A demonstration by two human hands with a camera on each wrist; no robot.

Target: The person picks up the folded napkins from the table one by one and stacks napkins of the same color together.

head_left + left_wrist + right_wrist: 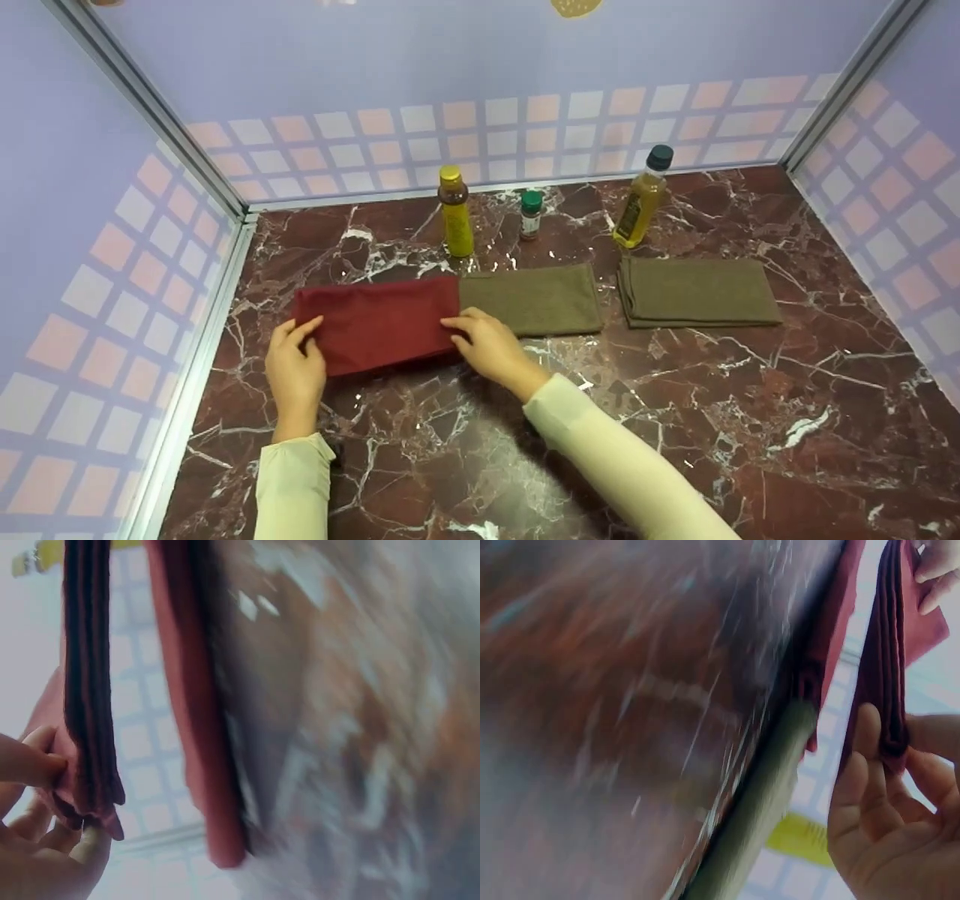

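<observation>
A folded red cloth (375,322) is held up level between both hands. My left hand (296,367) pinches its left end, and my right hand (491,349) pinches its right end near the front corner. Stacked layers of the held cloth (90,675) show edge-on in the left wrist view. Beneath it, apart from it, a second folded red cloth (832,637) lies on the table in the right wrist view. From the head, the held cloth mostly hides that lower one. A folded olive cloth (540,300) lies just to the right of the red ones.
Another folded olive cloth (697,292) lies further right. Behind the cloths stand a yellow-capped bottle (457,221), a small green-capped jar (530,217) and a dark-capped oil bottle (639,206). Tile-patterned panels (480,142) enclose the marbled table (675,435) at the back and sides.
</observation>
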